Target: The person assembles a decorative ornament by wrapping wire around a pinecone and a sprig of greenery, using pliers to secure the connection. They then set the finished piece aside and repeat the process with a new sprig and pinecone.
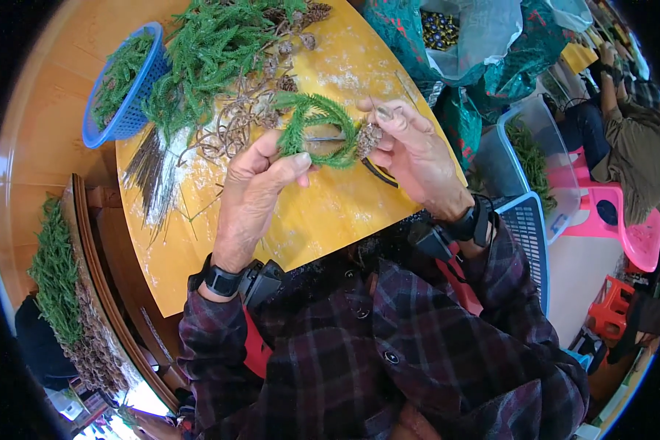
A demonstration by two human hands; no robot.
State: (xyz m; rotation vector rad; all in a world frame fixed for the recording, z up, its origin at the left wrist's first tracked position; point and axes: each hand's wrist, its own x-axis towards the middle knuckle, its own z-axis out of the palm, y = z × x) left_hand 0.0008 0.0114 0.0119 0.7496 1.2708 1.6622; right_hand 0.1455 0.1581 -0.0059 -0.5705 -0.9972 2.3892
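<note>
A small ring of artificial pine sprigs (333, 163) is held up over the yellow table. My left hand (260, 176) is closed on its lower left side, thumb over the greenery. At the ring's right edge, my right hand (422, 150) pinches a pine cone (368, 139), with a thin wire sticking up by the fingertips. Part of the cone lies behind my fingers. Below my right hand, a dark curved thing (378, 174) shows in part; I cannot make out what it is. Brown wire-like loops (231, 136) lie just beyond my left hand.
Loose pine sprigs (213, 55) heap on the yellow table (330, 220), beside a blue basket (128, 95) of greenery. Dark wires (150, 176) lie at left. Green bags (484, 81), a clear bin (524, 176) and a blue crate (526, 227) stand at right, near a seated person (638, 139).
</note>
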